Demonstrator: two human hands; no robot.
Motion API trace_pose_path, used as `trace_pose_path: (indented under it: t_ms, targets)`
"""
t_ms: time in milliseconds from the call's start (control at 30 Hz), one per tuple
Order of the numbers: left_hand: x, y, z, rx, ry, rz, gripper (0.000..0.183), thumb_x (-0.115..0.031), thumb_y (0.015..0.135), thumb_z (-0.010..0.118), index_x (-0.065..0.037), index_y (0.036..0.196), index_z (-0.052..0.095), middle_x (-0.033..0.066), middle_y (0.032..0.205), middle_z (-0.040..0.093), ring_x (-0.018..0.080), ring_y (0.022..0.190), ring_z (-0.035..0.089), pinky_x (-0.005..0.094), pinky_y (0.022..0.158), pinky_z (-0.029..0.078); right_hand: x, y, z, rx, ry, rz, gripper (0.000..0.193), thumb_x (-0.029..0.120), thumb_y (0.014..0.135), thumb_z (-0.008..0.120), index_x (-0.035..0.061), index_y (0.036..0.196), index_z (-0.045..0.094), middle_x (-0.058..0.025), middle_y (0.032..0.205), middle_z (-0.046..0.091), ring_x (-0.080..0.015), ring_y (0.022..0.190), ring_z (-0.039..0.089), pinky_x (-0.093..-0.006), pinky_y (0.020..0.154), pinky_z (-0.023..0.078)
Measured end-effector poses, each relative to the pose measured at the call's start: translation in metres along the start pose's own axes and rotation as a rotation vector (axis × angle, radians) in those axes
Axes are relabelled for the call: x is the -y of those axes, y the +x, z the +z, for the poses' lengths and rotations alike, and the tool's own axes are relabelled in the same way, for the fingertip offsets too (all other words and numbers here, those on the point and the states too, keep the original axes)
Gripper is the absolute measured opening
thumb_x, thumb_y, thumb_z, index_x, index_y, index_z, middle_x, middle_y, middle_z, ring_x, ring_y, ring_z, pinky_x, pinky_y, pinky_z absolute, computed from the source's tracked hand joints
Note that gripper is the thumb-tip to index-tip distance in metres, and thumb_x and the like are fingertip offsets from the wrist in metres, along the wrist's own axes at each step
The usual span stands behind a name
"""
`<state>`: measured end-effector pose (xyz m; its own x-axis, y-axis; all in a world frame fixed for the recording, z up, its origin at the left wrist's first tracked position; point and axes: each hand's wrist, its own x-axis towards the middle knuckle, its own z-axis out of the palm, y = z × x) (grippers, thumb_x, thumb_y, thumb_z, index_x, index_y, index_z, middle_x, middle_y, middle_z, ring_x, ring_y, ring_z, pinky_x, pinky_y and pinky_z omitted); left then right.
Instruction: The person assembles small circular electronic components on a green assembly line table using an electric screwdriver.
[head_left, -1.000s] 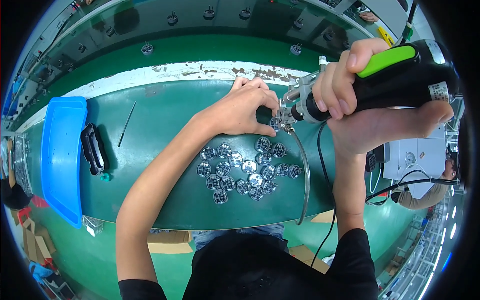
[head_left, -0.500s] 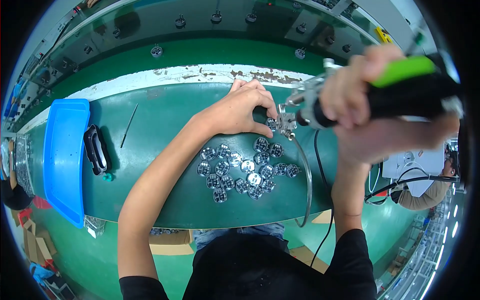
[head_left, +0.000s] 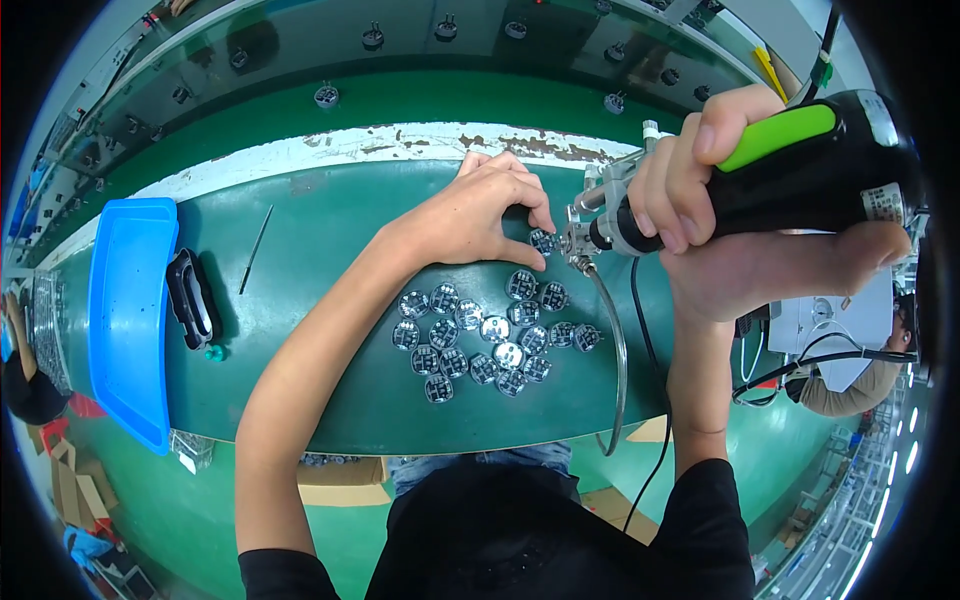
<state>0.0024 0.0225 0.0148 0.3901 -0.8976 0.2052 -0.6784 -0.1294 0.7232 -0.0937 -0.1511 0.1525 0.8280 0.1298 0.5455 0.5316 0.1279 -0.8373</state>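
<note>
My right hand (head_left: 690,180) is wrapped round a black electric screwdriver (head_left: 790,165) with a green lever. A metal nozzle (head_left: 578,238) with a clear hose (head_left: 615,350) forms its front end. That nozzle points left at a small round electronic part (head_left: 541,242), close beside it; whether they touch I cannot tell. My left hand (head_left: 480,210) pinches this part between thumb and fingers on the green bench. Several similar round silver parts with dark circuit faces (head_left: 495,329) lie grouped just nearer to me.
At the left stand a blue tray (head_left: 130,330) and a black open case (head_left: 192,300), with a thin dark rod (head_left: 256,250) nearby. Beyond the worn white ledge (head_left: 330,150), more parts sit on a green conveyor (head_left: 400,95). A black cable (head_left: 650,350) hangs at the right.
The screwdriver, blurred before, now looks steady. Its nozzle shows slightly to the right of the held part, which is more visible. Parts on the conveyor have shifted to the right.
</note>
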Motion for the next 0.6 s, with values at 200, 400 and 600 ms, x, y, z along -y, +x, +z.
trace_pose_path:
  t_ms: [200,400,600]
  targets:
    - [0.001,-0.001,0.0,0.001,-0.002,-0.002,0.038,-0.029,0.071,0.092,-0.01,0.099,0.075,0.0017,0.11,0.069,0.0243,0.123,0.054,0.0434,0.113,0.03,-0.008,0.007,0.003,0.067,-0.093,-0.123,0.112,0.107,0.071,0.024,0.003,0.098,0.056,-0.0016,0.055,0.046,-0.012,0.041,0.042,-0.027,0.042,0.038]
    - [0.0,0.0,0.0,0.007,-0.002,-0.004,0.038,-0.028,0.071,0.092,-0.01,0.1,0.076,0.0015,0.11,0.069,0.0244,0.123,0.053,0.0437,0.113,0.03,-0.014,0.015,-0.008,0.223,-0.02,-0.183,0.112,0.107,0.071,0.024,0.0034,0.096,0.056,-0.0011,0.053,0.045,-0.0123,0.04,0.042,-0.0275,0.041,0.037]
    - [-0.001,-0.001,-0.001,0.017,-0.007,-0.008,0.037,-0.028,0.072,0.091,-0.01,0.1,0.076,0.0013,0.11,0.069,0.0243,0.123,0.053,0.0436,0.113,0.03,-0.018,0.014,-0.004,0.112,-0.047,-0.182,0.11,0.107,0.071,0.026,0.0037,0.097,0.056,-0.0012,0.055,0.047,-0.012,0.041,0.043,-0.0272,0.042,0.04]
